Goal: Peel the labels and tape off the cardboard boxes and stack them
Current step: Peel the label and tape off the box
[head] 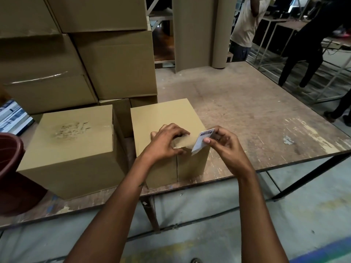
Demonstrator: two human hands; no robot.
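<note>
Stacked cardboard boxes [106, 59] fill the back left of the worn wooden surface [256, 114]; a small box [167, 133] stands near the front edge; the left hand [167, 141] presses curled fingers on its top; the right hand [222, 143] pinches a white label [202, 142], half peeled from that box.

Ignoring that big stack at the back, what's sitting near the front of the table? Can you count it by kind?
Cardboard boxes: 2, one scuffed on top, one being peeled
White label: 1
Dark red bucket: 1
Total: 4
</note>
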